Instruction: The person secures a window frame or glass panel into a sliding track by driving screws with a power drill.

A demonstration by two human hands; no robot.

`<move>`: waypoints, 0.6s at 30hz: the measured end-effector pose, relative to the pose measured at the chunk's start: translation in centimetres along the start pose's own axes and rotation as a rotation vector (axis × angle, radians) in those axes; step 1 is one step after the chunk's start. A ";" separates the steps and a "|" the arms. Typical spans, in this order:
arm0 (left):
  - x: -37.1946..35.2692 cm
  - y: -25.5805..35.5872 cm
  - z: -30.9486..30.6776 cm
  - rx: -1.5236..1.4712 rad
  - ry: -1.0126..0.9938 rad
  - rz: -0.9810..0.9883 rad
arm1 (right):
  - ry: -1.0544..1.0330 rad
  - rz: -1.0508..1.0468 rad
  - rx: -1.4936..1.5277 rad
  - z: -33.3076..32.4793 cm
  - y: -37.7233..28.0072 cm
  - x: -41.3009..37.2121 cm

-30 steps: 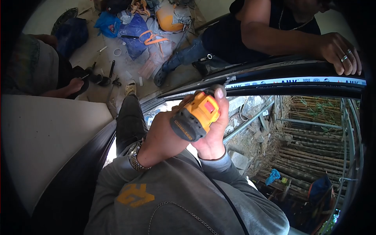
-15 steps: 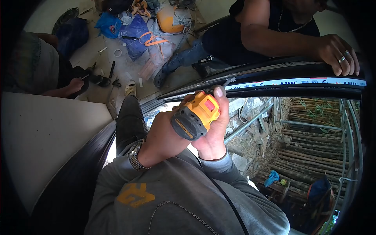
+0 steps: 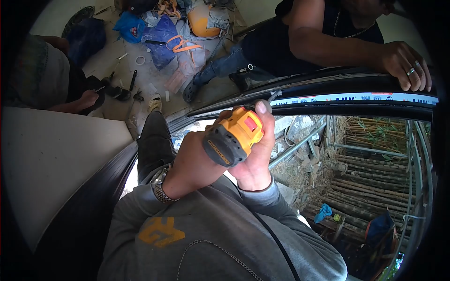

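A yellow and black cordless power drill (image 3: pixel 235 133) is held between my two hands, its rear end facing me. My left hand (image 3: pixel 194 157), with a metal watch on the wrist, wraps the drill from the left. My right hand (image 3: pixel 259 159) supports it from the right, thumb along the upper side. The drill's front end and a pale bit point at the black metal frame (image 3: pixel 323 110), the bit's tip right at the frame's edge. A strip of printed white and blue film (image 3: pixel 347 100) runs along this frame. My fingers under the drill body are hidden.
Another person's hand (image 3: pixel 408 65) rests on the frame at right. At left, a second person's hand (image 3: pixel 89 99) is beside a pale panel (image 3: pixel 61 154). Bags, tools and an orange container (image 3: pixel 204 21) lie on the floor. Past the frame, a drop shows bamboo poles (image 3: pixel 375 187).
The view has shifted slightly. My hands and the drill keep almost the same pose, with the bit still at the frame.
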State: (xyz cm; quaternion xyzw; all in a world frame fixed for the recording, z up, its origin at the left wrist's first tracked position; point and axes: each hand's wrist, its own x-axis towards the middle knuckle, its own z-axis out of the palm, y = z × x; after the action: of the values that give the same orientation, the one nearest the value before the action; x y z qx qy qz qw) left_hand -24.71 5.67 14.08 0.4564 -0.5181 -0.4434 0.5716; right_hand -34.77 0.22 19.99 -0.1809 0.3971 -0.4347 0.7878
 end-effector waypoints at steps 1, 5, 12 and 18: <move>-0.1 0.0 0.0 0.020 -0.015 -0.009 | 0.024 0.000 -0.008 0.0 0.0 -0.1; 0.1 0.2 0.1 -0.073 0.037 -0.021 | 0.038 -0.006 -0.016 0.1 0.1 0.0; 0.0 -0.1 0.0 -0.088 0.032 -0.036 | 0.041 0.005 -0.011 0.4 0.0 -0.2; 0.0 -0.2 0.3 -0.077 0.033 -0.036 | 0.051 -0.007 0.010 0.3 -0.1 -0.3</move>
State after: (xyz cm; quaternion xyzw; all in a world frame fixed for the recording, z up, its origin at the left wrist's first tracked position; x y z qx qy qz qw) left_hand -24.99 5.62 13.93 0.4503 -0.4830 -0.4656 0.5891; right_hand -34.66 0.39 20.42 -0.1673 0.4142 -0.4437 0.7768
